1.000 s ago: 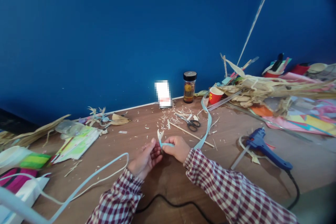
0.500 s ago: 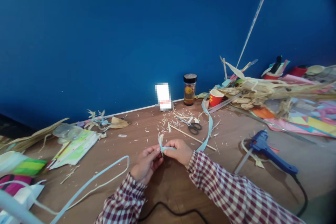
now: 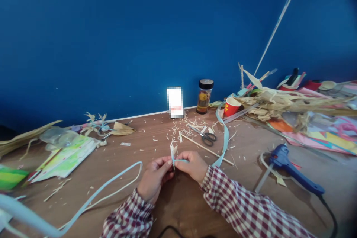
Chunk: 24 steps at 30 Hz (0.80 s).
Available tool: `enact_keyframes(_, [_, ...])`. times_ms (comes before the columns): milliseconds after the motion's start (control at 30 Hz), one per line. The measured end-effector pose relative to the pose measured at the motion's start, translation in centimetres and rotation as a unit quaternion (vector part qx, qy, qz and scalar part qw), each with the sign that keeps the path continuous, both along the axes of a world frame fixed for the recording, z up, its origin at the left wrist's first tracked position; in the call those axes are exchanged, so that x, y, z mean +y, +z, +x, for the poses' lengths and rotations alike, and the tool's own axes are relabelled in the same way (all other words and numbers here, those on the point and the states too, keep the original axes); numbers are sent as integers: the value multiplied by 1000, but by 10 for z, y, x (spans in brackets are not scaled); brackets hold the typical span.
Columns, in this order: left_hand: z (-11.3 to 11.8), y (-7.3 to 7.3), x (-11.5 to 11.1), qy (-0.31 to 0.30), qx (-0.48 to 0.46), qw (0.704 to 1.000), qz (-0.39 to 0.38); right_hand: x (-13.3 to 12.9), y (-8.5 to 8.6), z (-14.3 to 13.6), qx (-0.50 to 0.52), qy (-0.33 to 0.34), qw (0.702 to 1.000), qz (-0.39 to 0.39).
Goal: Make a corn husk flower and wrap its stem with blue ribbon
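My left hand pinches a small pale husk-like piece, held upright, with its frayed tip above the fingers and a thin dark end below. Light blue ribbon runs across this piece at its neck, and my right hand grips the ribbon between thumb and fingers. The fingertips of both hands are close together. A longer stretch of blue ribbon lies on the table beyond my right sleeve. Dark-handled scissors and a thin stick rest among pale scraps ahead of the hands.
To the right lies a blue glue gun with its cord. A lidded jar and red paper cup stand near the wall, beside piled dried husks. At left are a pale blue looped strip and a painted sheet.
The camera view has turned slightly, shifting the table items in the picture. Both hands keep nearly the same pinch on the husk-like piece and ribbon.
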<state>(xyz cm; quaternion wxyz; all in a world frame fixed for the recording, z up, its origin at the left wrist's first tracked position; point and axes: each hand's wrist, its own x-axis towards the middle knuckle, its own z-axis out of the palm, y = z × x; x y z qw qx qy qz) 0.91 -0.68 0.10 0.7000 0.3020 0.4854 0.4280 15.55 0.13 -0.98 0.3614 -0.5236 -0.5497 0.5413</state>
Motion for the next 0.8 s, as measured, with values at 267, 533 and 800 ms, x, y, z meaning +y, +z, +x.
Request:
enact_keyframes(267, [0,-4,-4,6,-109,994,-25,-2,1,-1,4,6,1000,26])
enact_keyframes(533, [0,-6,-4,14,-138,989,-45,-3,1,0,24,15,999,38])
enact_keyframes(800, [1,-5,-4,22,-103,994,-33,1,-11,1,53,31,998,7])
